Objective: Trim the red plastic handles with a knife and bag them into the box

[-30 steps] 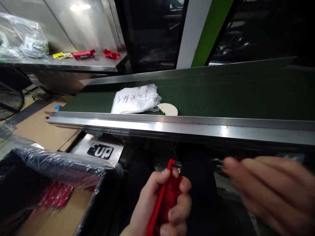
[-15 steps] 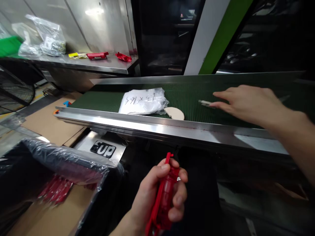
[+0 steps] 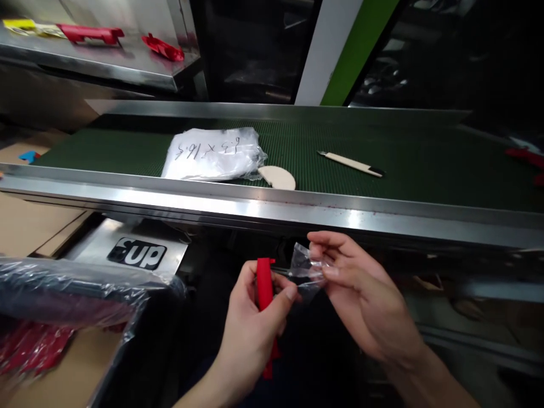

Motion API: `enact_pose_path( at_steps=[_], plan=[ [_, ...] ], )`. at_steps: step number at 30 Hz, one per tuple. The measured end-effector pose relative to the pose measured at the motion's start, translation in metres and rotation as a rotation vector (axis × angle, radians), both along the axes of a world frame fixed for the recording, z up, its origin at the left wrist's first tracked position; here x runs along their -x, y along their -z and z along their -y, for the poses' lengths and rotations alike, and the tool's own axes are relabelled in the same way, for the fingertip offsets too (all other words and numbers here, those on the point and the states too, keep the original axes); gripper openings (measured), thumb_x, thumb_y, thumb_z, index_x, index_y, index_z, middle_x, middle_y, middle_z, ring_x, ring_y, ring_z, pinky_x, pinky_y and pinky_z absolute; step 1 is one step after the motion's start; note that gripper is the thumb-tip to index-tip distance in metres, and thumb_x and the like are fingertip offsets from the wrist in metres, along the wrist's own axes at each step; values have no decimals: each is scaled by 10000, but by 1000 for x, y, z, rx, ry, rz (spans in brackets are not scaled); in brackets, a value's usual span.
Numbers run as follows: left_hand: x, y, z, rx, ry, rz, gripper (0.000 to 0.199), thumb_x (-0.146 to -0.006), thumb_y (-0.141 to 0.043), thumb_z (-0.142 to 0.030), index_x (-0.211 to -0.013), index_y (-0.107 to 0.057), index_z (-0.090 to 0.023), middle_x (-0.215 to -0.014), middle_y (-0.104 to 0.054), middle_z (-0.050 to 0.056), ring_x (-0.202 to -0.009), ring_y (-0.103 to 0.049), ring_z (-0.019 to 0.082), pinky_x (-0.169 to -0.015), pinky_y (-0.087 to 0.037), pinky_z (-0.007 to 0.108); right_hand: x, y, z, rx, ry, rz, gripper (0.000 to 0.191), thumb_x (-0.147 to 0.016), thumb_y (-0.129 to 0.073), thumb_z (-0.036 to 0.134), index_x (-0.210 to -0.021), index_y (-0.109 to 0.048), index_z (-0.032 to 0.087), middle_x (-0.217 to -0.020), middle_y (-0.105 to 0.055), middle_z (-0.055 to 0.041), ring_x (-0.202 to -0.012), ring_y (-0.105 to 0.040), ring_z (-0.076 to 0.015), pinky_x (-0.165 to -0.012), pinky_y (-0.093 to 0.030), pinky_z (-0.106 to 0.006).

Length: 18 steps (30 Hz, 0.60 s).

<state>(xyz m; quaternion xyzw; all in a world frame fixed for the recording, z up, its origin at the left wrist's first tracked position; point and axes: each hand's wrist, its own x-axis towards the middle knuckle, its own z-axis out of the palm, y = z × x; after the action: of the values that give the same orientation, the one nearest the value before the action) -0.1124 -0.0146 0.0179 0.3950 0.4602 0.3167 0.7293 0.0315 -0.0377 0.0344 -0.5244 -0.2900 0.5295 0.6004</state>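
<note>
My left hand (image 3: pixel 259 317) is wrapped around a red plastic part (image 3: pixel 265 286), long and narrow, in front of the conveyor's near rail. Beside it, my right hand (image 3: pixel 361 289) pinches a small clear plastic bag (image 3: pixel 304 266) between thumb and fingers. The bag's near edge reaches the left fingertips, and a thin dark rod shows between the red part and the bag. Beyond both hands, a craft knife (image 3: pixel 351 162) with a pale handle lies on the green belt (image 3: pixel 306 144). Most of the red part's lower half is hidden by my left hand.
On the belt lie a stack of clear bags (image 3: pixel 212 153) with handwriting and a beige disc (image 3: pixel 278 177). The metal rail (image 3: pixel 238 198) runs across in front. Red parts (image 3: pixel 164 47) sit on a steel shelf (image 3: pixel 106 56). A lined box (image 3: pixel 102 345) at lower left holds bagged red parts.
My right hand has come back from over the belt to my left hand and now holds a clear bag. The knife lies uncovered on the belt. The red part has been turned.
</note>
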Motion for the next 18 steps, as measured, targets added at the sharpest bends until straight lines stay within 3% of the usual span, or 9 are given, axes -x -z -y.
enact_pose_path(
  at_steps=[3, 5, 9, 12, 16, 18],
  plan=[
    [9, 2, -4, -14, 1, -47, 222, -854, -654, -318, -900, -473, -199, -812, -595, -27, -470, -408, 39, -435, -310, 176, -12, 12, 8, 58, -134, 157, 300, -839, -672, 253, -1136, -635, 262, -1059, -596, -35, -1013, -546, -157, -867, -465, -246],
    [12, 5, -6, -63, -1, -87, 214, -849, -659, -302, -896, -475, -202, -802, -584, -30, -503, -432, 54, -464, -347, 190, -16, 17, 12, 107, -158, 184, 283, -843, -696, 274, -1120, -641, 250, -1030, -607, -36, -989, -554, -154, -851, -467, -251],
    [17, 16, -6, -225, 56, -147, 174, -838, -670, -243, -877, -504, -204, -814, -589, -24, -640, -500, 86, -595, -423, 208, -20, 23, 12, 129, -78, 55, 264, -799, -749, 288, -1043, -668, 227, -929, -603, -18, -876, -549, -126, -768, -469, -223],
    [21, 19, -7, -282, 69, -151, 155, -833, -665, -189, -876, -517, -204, -842, -597, -18, -705, -534, 91, -656, -441, 204, -23, 31, 11, 99, -15, -15, 215, -818, -704, 297, -1024, -665, 250, -904, -595, 1, -867, -559, -118, -795, -473, -234],
    [27, 14, -14, -32, 29, 59, 242, -819, -674, -217, -865, -437, -209, -814, -559, -30, -517, -472, 54, -485, -374, 182, -22, 47, 10, 107, -75, -143, 387, -763, -664, 285, -1148, -635, 259, -1216, -595, -51, -1178, -523, -220, -972, -450, -353],
    [31, 13, -19, 107, 39, 133, 279, -803, -689, -232, -877, -421, -213, -815, -544, -32, -480, -425, 36, -443, -328, 161, -17, 56, 11, 174, -169, -220, 474, -754, -670, 291, -1220, -607, 235, -1296, -572, -93, -1205, -527, -264, -959, -465, -404]
  ],
)
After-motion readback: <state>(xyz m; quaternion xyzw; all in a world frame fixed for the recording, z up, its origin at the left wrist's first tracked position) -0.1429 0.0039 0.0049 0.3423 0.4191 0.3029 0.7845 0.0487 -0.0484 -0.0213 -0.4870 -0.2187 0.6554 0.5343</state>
